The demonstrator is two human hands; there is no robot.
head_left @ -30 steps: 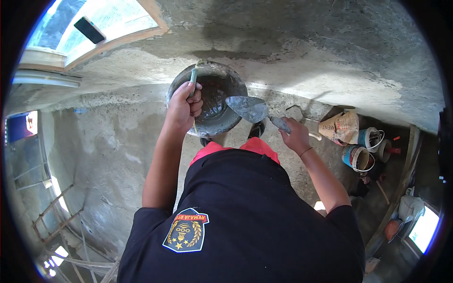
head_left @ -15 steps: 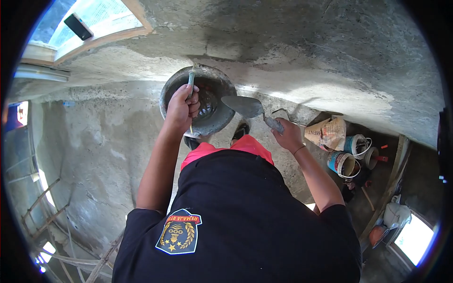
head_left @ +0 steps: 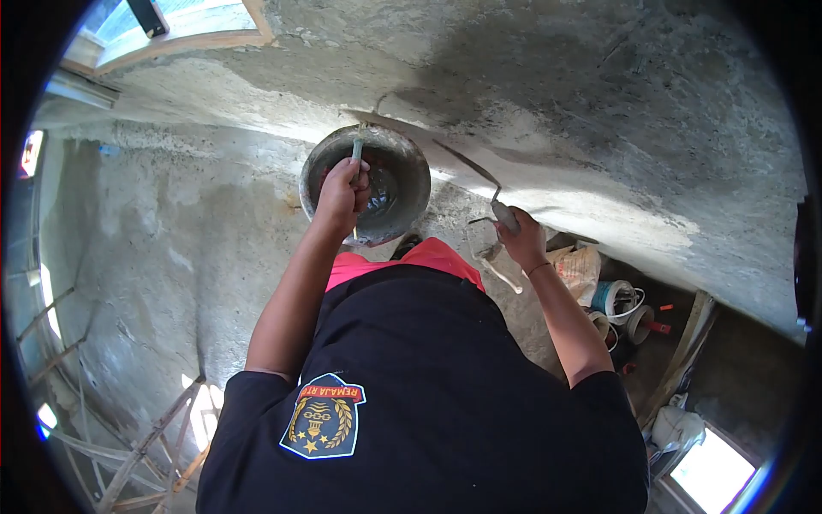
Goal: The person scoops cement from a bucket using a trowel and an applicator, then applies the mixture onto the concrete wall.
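My left hand [head_left: 342, 199] is closed around the pale green handle [head_left: 356, 151] of a slim tool, held upright over a round dark basin [head_left: 417, 187]. The tool's kind is unclear; thin yellowish ends show above and below the fist. Wet grey material glints inside the basin. To the right, my right hand [head_left: 521, 239] grips the handle of a pointed trowel [head_left: 467, 161]. Its blade is seen nearly edge-on, close to the rough cement wall [head_left: 548, 111].
Below the trowel lies a thin bent tool with a pale handle [head_left: 505, 278]. A cement bag [head_left: 578, 272] and several used buckets [head_left: 615, 298] stand at the right. A phone [head_left: 149, 15] rests at the window frame [head_left: 193, 36]. Wooden poles [head_left: 141, 454] stand at lower left.
My right hand has turned the trowel from broad face to edge-on and brought its blade up near the wall. My left hand keeps its grip. The whole view has shifted slightly.
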